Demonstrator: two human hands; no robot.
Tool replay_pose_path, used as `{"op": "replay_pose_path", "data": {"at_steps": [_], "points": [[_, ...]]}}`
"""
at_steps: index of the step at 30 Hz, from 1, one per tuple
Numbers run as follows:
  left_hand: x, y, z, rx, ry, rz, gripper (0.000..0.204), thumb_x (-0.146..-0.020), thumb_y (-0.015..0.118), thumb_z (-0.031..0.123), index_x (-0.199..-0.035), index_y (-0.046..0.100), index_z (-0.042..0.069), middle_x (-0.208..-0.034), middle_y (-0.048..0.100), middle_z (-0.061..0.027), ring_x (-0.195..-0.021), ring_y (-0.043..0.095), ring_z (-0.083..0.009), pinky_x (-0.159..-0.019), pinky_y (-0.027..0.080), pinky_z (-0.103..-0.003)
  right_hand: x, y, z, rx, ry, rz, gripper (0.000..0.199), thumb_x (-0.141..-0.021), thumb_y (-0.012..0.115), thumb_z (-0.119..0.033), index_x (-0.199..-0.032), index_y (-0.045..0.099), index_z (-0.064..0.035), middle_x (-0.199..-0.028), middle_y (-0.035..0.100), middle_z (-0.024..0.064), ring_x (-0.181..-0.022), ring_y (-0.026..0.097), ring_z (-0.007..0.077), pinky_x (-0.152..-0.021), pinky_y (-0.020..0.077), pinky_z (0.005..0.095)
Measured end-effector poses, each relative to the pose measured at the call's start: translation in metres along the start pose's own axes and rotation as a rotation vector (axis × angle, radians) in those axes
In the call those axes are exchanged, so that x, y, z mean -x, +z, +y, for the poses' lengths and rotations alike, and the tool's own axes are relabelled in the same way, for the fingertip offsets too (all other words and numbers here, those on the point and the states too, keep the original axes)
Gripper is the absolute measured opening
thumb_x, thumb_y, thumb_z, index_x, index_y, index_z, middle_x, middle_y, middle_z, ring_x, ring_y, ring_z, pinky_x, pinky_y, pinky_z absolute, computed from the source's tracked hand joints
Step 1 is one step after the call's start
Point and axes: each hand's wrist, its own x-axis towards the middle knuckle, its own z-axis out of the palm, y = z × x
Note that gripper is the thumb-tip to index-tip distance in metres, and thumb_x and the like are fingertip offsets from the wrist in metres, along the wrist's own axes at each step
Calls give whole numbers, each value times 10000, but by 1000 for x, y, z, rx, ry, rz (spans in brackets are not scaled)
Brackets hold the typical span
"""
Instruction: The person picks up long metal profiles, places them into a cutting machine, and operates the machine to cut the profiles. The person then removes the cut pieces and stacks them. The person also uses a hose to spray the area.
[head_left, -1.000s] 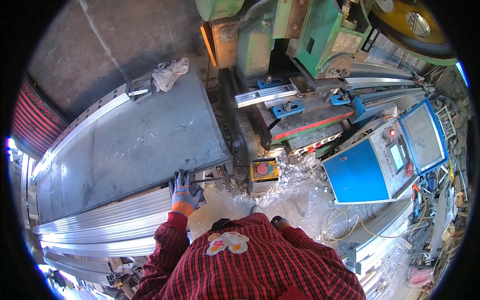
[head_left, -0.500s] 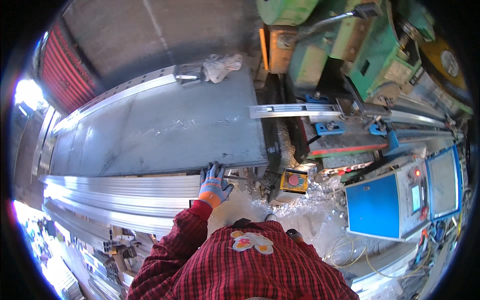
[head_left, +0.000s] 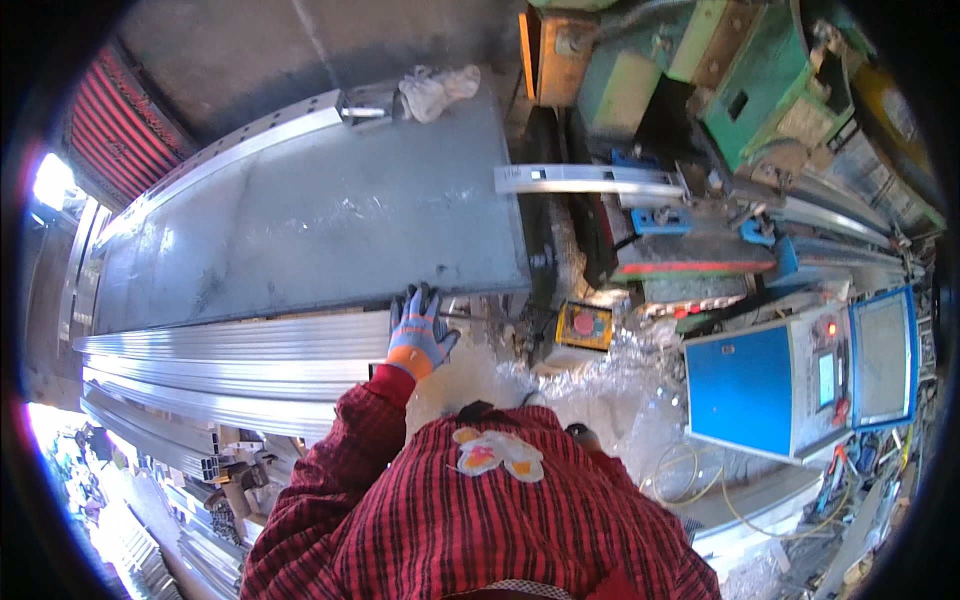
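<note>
My left hand [head_left: 418,332], in a grey-blue glove with dark fingertips and an orange cuff, rests with fingers spread at the near edge of a flat grey metal table [head_left: 330,230]. Beside it, on its left, lies a stack of long silvery metal profiles [head_left: 240,350]. A dark shape beside my right sleeve appears to be my right hand [head_left: 583,436]; it is mostly hidden by my clothing, and its fingers cannot be made out. Farther right, a slotted metal bar [head_left: 590,181] reaches from over the table's right edge into a green machine [head_left: 755,95].
A white rag [head_left: 437,92] lies at the table's far edge, next to a perforated metal rail [head_left: 255,140]. A yellow box with a red button [head_left: 583,326] stands near shiny scrap on the floor. At right are a blue control cabinet [head_left: 740,393] and a yellow hose [head_left: 735,515].
The whole view has shifted, so the table, machine and cabinet sit higher in the picture. My left hand stays at the table edge, fingers spread a little wider.
</note>
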Motion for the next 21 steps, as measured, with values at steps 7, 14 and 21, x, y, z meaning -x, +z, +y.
{"op": "replay_pose_path", "data": {"at_steps": [7,14,21], "points": [[1,7,-5,-14,20,55,804,-816,619,504,-1430,368,52,-1499,274,-214,-1401,248,-357,-1157,110,-508,7,1,-15,-97,86,3,410,-833,607,-421,-1077,669,-97,-1059,682,177,-1010,644,337,-862,505,409],[2,3,-2,12,21,47,813,-808,641,484,-1441,352,64,-1511,256,-207,-1408,232,-348,-1159,112,-506,21,-9,-34,-125,115,-16,394,-836,598,-396,-1082,663,-94,-1030,693,153,-989,650,306,-845,501,395],[0,4,-3,7,9,20,823,-810,640,486,-1448,337,62,-1518,239,-203,-1414,218,-350,-1165,111,-489,15,-8,-29,-20,102,-9,390,-836,601,-416,-1078,664,-116,-1043,685,167,-994,645,336,-846,501,412]]}}
